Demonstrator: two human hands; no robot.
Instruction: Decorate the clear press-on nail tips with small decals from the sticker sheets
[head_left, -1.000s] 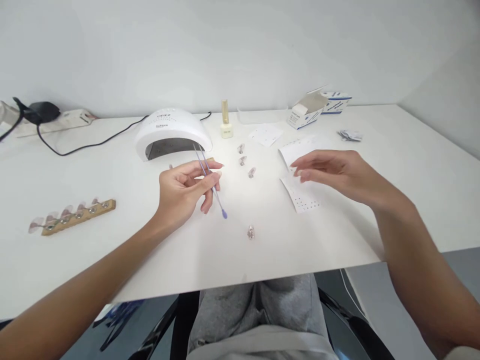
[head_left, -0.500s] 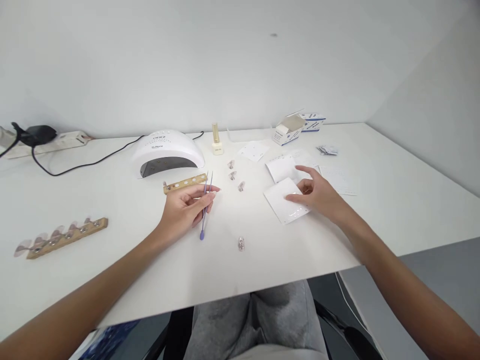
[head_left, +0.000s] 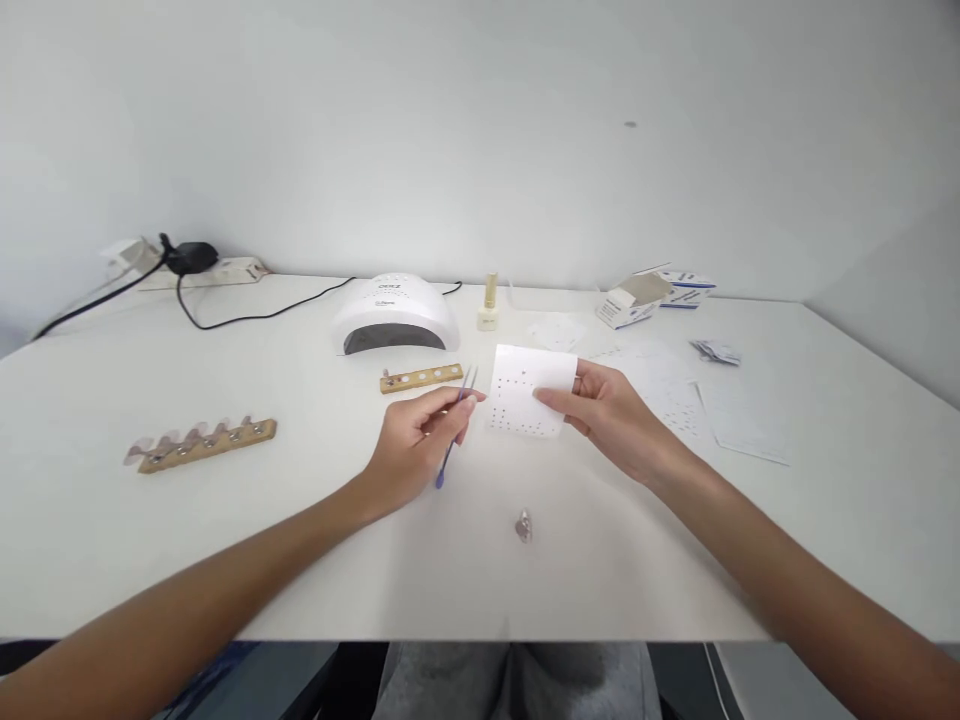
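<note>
My left hand [head_left: 416, 440] is closed around slim purple tweezers [head_left: 441, 474], their tips pointing up and away from me. Between thumb and fingers, my right hand [head_left: 619, 415] holds up a white sheet [head_left: 534, 372] marked with small dark spots along its left and lower parts. The sheet's left edge is close to my left fingertips. Below the sheet, a small translucent pinkish piece with a shiny base [head_left: 524, 525] lies on the table. Beyond my left hand rests a short wooden strip with white dots [head_left: 424, 379].
A wooden strip bearing several pinkish nail tips [head_left: 206, 446] lies at left. Behind stand a white nail lamp [head_left: 396, 308] and a polish bottle [head_left: 487, 318]. An open box [head_left: 634, 300], small packets [head_left: 716, 352] and paper sheets [head_left: 739, 425] are at right. A black cable [head_left: 247, 319] runs along the back.
My right hand has lifted the white sheet off the table and brought it left, in front of my left hand. The tweezers remain in my left hand. The camera view has shifted.
</note>
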